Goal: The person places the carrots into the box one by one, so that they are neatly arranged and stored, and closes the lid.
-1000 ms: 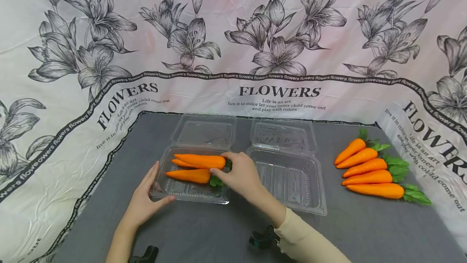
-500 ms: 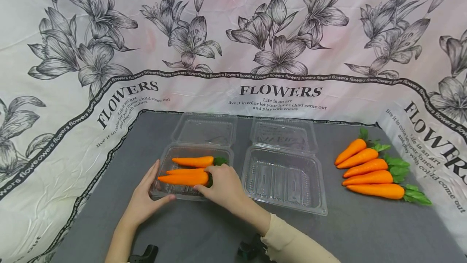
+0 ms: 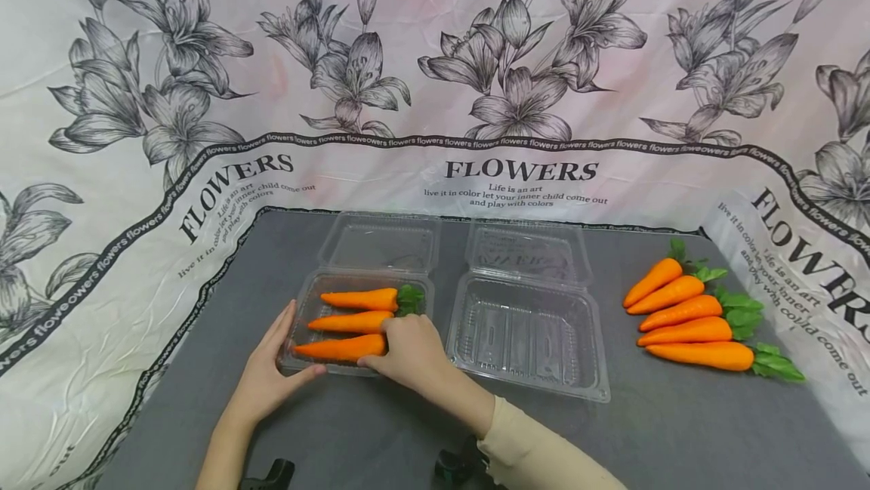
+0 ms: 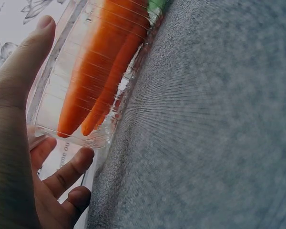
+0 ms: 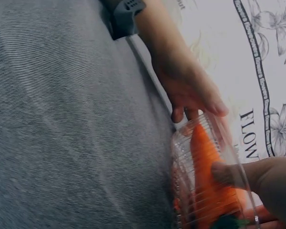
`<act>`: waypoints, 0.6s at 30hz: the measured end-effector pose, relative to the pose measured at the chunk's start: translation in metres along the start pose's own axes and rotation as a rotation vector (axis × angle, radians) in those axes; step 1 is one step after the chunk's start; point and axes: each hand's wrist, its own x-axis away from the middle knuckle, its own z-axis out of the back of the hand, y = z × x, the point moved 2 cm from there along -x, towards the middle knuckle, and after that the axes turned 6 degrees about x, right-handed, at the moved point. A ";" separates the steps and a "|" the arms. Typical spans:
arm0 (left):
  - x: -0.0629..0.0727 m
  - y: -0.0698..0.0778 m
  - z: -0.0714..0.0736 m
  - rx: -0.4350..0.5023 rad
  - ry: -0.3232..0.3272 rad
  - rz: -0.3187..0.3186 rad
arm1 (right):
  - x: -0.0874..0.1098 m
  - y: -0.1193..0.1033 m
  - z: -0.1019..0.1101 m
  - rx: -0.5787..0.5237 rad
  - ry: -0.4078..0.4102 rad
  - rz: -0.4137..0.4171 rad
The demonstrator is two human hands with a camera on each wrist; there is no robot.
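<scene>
My right hand grips the leafy end of the front carrot, which lies inside the left clear plastic clamshell container. Behind it in the same container rest a middle carrot and a back carrot, all pointing left. The right hand covers the front carrot's greens and part of the middle one's. In the right wrist view, the thumb presses on an orange carrot. My left hand spreads its fingers and thumb around the container's left end; the left wrist view shows the fingertips at the wall.
A second clamshell container stands open to the right, nothing in it. Several carrots with green tops lie in a column at the table's right. Both lids lean back toward the flower-printed cloth. Grey cloth covers the table.
The right hand has moved toward the front left, shifting a carrot from the back to the container's front. The three carrots now lie spaced apart. The left hand has stayed put.
</scene>
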 end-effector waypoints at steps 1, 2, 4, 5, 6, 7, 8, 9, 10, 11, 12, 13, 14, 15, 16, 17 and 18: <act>0.000 0.000 0.000 -0.001 0.009 -0.012 | -0.001 0.000 0.001 -0.005 -0.007 0.006; 0.000 0.000 -0.001 -0.005 0.018 -0.021 | -0.001 0.000 0.002 -0.017 -0.012 0.018; 0.000 0.000 -0.001 -0.008 0.033 -0.038 | -0.002 0.000 0.004 -0.047 -0.019 0.036; 0.000 0.000 -0.002 -0.009 0.041 -0.047 | -0.002 0.000 0.005 -0.063 -0.015 0.047; 0.000 0.000 -0.002 -0.005 0.047 -0.056 | -0.002 0.000 0.006 -0.085 -0.013 0.055; 0.000 0.000 -0.002 -0.004 0.052 -0.062 | -0.001 -0.001 0.007 -0.106 -0.014 0.060; 0.000 0.000 -0.002 -0.005 0.052 -0.060 | 0.000 -0.001 0.008 -0.119 -0.021 0.059; 0.000 0.000 -0.002 -0.008 0.053 -0.059 | 0.001 -0.001 0.010 -0.133 -0.028 0.054; 0.000 0.000 -0.002 -0.011 0.053 -0.057 | 0.001 0.000 0.011 -0.145 -0.032 0.054; 0.000 -0.001 -0.002 -0.014 0.053 -0.056 | 0.002 0.000 0.012 -0.143 -0.029 0.052; 0.000 -0.001 -0.001 -0.019 0.054 -0.053 | 0.003 0.000 0.014 -0.127 -0.023 0.054; 0.001 -0.001 -0.002 -0.024 0.053 -0.050 | 0.004 0.001 0.016 -0.109 -0.011 0.058; 0.001 -0.001 -0.002 -0.031 0.053 -0.048 | 0.006 0.001 0.017 -0.088 0.003 0.064; 0.001 -0.001 -0.002 -0.035 0.054 -0.047 | 0.007 0.002 0.019 -0.067 0.020 0.071; 0.001 0.000 -0.002 -0.037 0.055 -0.048 | 0.009 0.003 0.021 -0.048 0.036 0.079; 0.001 0.000 -0.002 -0.035 0.055 -0.051 | 0.011 0.004 0.023 -0.027 0.053 0.087; 0.001 0.000 -0.002 -0.036 0.056 -0.054 | 0.013 0.004 0.025 -0.021 0.065 0.100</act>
